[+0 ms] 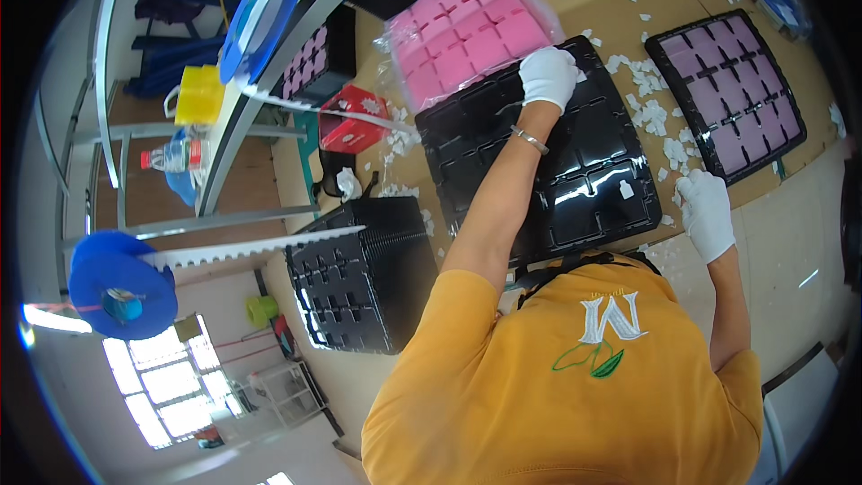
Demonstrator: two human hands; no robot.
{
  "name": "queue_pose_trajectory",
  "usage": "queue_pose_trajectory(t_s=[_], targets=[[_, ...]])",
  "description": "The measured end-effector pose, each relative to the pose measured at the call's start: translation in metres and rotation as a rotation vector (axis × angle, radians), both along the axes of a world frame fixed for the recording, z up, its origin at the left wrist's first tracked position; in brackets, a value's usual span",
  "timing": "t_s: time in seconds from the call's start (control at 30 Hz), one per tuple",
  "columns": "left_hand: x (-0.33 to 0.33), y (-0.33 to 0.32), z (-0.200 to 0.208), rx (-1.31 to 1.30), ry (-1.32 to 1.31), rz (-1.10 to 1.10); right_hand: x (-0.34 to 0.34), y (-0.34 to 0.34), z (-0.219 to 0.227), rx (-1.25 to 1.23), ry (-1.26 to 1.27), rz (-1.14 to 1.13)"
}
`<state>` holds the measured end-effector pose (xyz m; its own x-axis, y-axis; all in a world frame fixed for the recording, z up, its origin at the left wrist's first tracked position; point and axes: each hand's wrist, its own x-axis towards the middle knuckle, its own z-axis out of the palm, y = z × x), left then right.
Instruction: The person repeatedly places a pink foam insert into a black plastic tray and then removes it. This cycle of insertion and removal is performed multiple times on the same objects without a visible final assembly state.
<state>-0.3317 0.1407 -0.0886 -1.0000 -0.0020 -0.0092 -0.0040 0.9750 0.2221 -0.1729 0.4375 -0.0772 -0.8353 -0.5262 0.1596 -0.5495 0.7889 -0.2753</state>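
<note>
- Black glossy plastic is forming the moulded tray (pixel 588 139), which is lying flat on the brown tabletop (pixel 593 13) — likely light, slick and slightly bendy, so opposite outer edges are offering the surest hold.
- Left hand (pixel 548 79), gloved, is covering the tray's far edge; whether its fingers are gripping anything, I cannot tell.
- Right hand (pixel 705 211) is reaching among white scraps (pixel 651 115) beside the tray — fingers bent, any pinch unclear.

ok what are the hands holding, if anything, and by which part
Cannot tell: the left hand is over the black tray, the right hand beside white scraps, any grip unclear.
</note>
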Motion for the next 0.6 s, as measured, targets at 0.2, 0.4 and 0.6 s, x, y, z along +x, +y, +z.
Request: queue_pose_trajectory(t_s=[0.2, 0.4, 0.6], targets=[[-0.008, 0.008, 0.004, -0.116, -0.089, -0.021, -0.001, 0.010, -0.012, -0.003, -0.013, -0.041], [0.007, -0.001, 0.008, 0.009, -0.006, -0.074, -0.005, 0.019, -0.014, 0.012, 0.021, -0.071], [0.015, -0.004, -0.004, -0.027, 0.154, -0.211, -0.005, 0.022, -0.011, 0.068, -0.019, -0.080]])
